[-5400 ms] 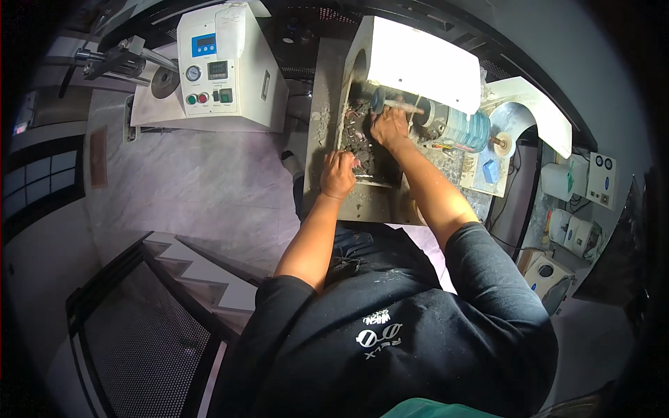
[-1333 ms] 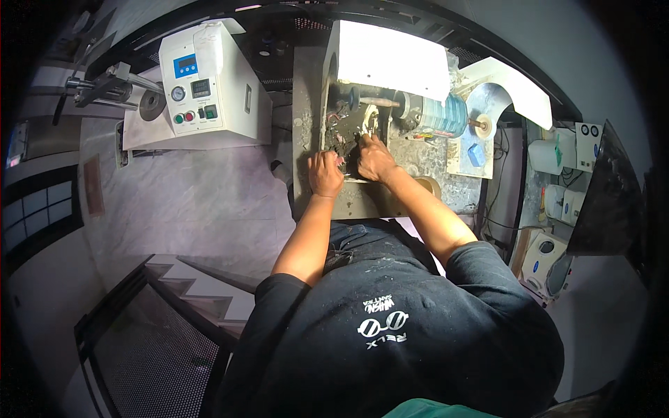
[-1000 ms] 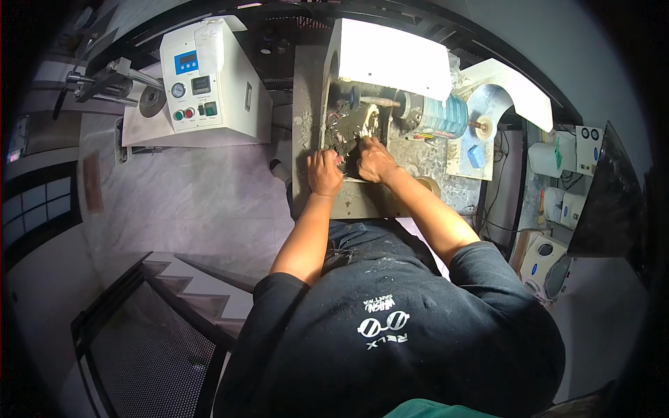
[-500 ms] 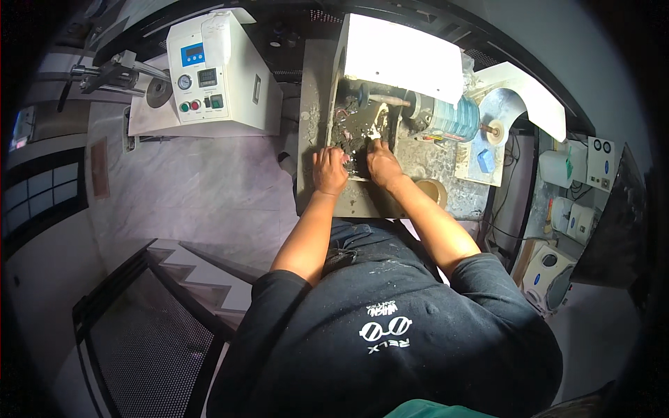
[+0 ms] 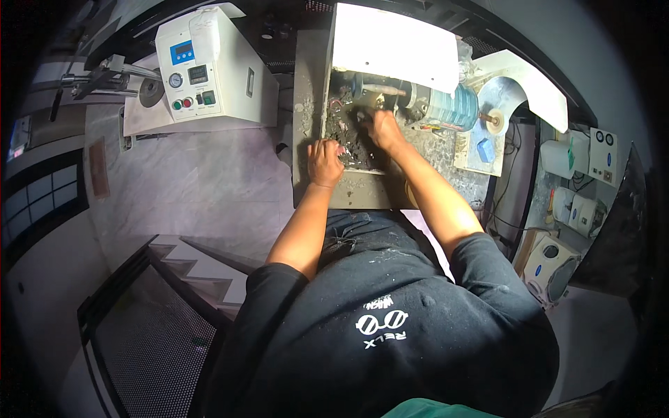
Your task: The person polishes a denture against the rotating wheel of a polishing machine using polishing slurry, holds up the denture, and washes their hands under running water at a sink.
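I sit at a grimy grey workbench [image 5: 306, 118] with a shallow tray [image 5: 348, 143] full of dark grit. My left hand [image 5: 325, 160] rests at the tray's near left edge, fingers curled; nothing shows in it. My right hand [image 5: 380, 127] reaches further in, just below the metal spindle [image 5: 380, 89] of a bench motor [image 5: 446, 108]. Its fingers are bent down into the dark grit, and what they hold is hidden. A white hood [image 5: 397, 45] covers the back of the tray.
A white control box [image 5: 209, 70] with a display, knobs and buttons stands at the left on a pale marble surface [image 5: 202, 188]. A buffing wheel [image 5: 496, 120] and a blue block [image 5: 486, 150] lie at the right. Small white devices [image 5: 578, 209] and cables sit at the far right.
My hands were together over the tray's near part. My right hand has now moved up and away toward the spindle, while the left has stayed at the tray's edge.
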### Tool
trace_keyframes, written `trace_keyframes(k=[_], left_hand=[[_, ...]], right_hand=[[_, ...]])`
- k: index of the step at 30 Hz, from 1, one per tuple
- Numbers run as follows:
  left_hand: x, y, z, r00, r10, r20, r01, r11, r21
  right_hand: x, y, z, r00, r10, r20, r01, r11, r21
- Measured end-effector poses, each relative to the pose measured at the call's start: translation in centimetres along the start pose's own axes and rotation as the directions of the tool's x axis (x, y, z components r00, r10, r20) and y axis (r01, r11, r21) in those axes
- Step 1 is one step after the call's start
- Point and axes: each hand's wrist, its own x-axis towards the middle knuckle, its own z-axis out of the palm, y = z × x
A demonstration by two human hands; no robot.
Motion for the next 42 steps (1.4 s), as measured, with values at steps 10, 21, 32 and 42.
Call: trace_keyframes(k=[10, 21, 32, 42], left_hand=[[0.1, -0.3, 0.3, 1.0, 0.019, 0.009, -0.019, 0.999, 0.03], [0.2, 0.1, 0.1, 1.0, 0.004, 0.03, -0.005, 1.0, 0.018], [0.0, -0.2, 0.3, 1.0, 0.02, -0.005, -0.02, 1.0, 0.013], [0.0, -0.1, 0.0, 1.0, 0.017, 0.003, -0.017, 1.0, 0.0]], right_hand=[[-2.4, -4.0, 1.4, 0.957, -0.282, -0.07, 0.233, 0.887, -0.399], [-3.5, -4.4, 0.2, 0.981, -0.17, -0.094, 0.07, 0.762, -0.644], [-4.4, -3.2, 3.4, 0.999, -0.035, -0.002, 0.03, 0.875, -0.483], [-2.5, -5.2, 2.2, 0.98, -0.05, -0.191, -0.003, 0.964, -0.265]])
